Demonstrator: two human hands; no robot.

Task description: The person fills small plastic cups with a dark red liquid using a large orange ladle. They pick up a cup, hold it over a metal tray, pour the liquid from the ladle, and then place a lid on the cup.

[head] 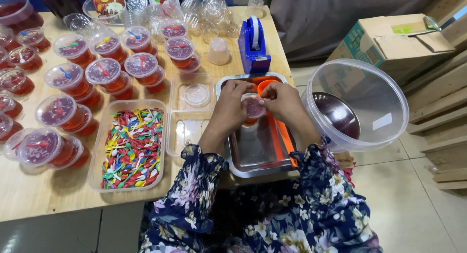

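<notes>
Both my hands meet over a metal tray (253, 151) at the table's right edge. My left hand (229, 107) and my right hand (283, 100) hold a small clear cup of red liquid (253, 108) between them, fingers on its lid. An orange ladle (277, 126) lies in the tray under my right hand. Left of the tray, a clear box (127, 143) holds several small coloured plastic spoons. Several lidded cups of red liquid (103, 72), each with a spoon on top, stand across the left half of the table.
A blue tape dispenser (254, 44) stands behind the tray. A clear tray with a loose lid (194, 93) sits between tray and spoon box. Empty clear cups (209, 10) crowd the far edge. A large clear tub (360, 104) with a metal bowl and a cardboard box (389, 36) are at right.
</notes>
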